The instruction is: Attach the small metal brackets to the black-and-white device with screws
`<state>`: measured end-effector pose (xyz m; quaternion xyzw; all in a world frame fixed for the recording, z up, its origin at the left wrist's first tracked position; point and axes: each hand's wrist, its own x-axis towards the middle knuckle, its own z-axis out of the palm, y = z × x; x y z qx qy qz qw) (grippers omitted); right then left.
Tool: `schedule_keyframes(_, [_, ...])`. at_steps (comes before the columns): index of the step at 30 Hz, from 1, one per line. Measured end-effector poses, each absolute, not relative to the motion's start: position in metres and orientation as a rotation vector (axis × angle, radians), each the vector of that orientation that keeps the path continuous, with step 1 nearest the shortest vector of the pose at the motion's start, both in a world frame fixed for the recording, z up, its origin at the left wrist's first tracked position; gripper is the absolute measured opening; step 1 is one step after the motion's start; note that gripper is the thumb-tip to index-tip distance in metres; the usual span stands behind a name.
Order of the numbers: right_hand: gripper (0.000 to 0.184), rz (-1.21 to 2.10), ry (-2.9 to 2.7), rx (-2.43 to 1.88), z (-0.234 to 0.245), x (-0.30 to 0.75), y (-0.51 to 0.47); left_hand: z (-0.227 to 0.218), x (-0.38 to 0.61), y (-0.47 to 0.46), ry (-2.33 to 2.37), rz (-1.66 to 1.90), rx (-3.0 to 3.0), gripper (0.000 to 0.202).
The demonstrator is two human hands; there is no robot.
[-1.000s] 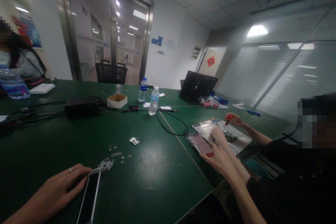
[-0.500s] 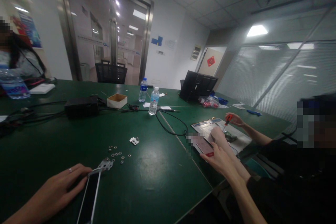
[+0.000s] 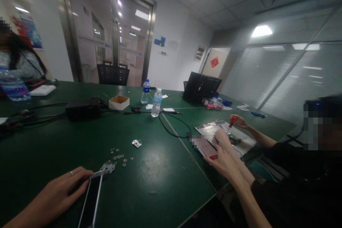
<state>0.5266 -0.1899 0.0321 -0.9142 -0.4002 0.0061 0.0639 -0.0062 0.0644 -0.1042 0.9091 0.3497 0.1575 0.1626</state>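
My left hand (image 3: pixel 62 192), with a ring on one finger, is closed at the upper end of a long metal bracket (image 3: pixel 107 167). The bracket has a perforated silver head and a dark strip between bright edges, running out of the bottom of the picture. Several small metal nuts (image 3: pixel 119 157) lie scattered beyond its head. Farther off is a small perforated metal plate (image 3: pixel 136 143). At the right, what appears to be my right hand (image 3: pixel 221 160) reaches across the table corner, its fingers closed on the edge of a reddish phone (image 3: pixel 209 149), partly blurred out.
Beside the phone, a co-worker's hand (image 3: pixel 237 122) holds an orange screwdriver (image 3: pixel 233 121) over a circuit board (image 3: pixel 234 139); their other hand rests near it. Two water bottles (image 3: pixel 156 104), a cardboard box (image 3: pixel 119 103), a black power brick (image 3: pixel 82 108), cables and a monitor (image 3: pixel 201 88) stand farther back.
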Motion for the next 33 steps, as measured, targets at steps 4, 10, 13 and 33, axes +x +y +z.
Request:
schedule_keyframes(4, [0.08,0.028,-1.195,-2.786,0.037,0.522,-0.19,-0.103,-0.006,0.064,0.976,0.458,2.57,0.044])
schedule_keyframes(10, [0.079,0.043,-1.199,-2.792,0.034,0.525,-0.189,-0.1,-0.005,0.062,1.014,0.495,2.561,0.042])
schedule_keyframes(13, [0.079,-0.002,-1.192,-2.78,0.031,0.527,-0.189,-0.1,-0.004,0.062,1.002,0.498,2.569,0.042])
schedule_keyframes(33, [0.08,-0.001,-1.239,-2.782,0.032,0.526,-0.189,-0.091,-0.002,0.059,0.991,0.436,2.504,0.04])
